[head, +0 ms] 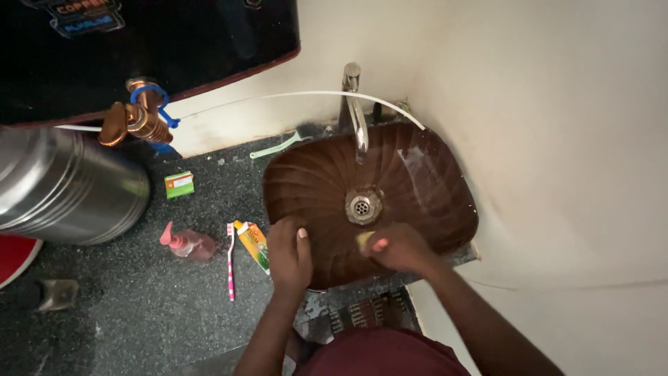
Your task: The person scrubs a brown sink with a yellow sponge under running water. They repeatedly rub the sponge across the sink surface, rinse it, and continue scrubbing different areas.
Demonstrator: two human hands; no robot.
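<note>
A brown ribbed basin (313,174) is set into a dark speckled counter, with a metal drain (362,206) at its middle and a chrome tap (355,111) at the back. My left hand (289,253) rests on the basin's near left rim, gripping the edge. Inside the basin near the front, my right hand (399,248) is closed on a small yellow scrubbing pad (364,239), pressed against the basin's surface just below the drain.
On the counter (139,306) left of the basin lie a toothpaste tube (253,245), a pink and white toothbrush (230,261), a pink pump bottle (186,243) and a small green and orange box (179,184). A steel container (66,188) with a copper tap (132,122) stands at far left. White walls close the right.
</note>
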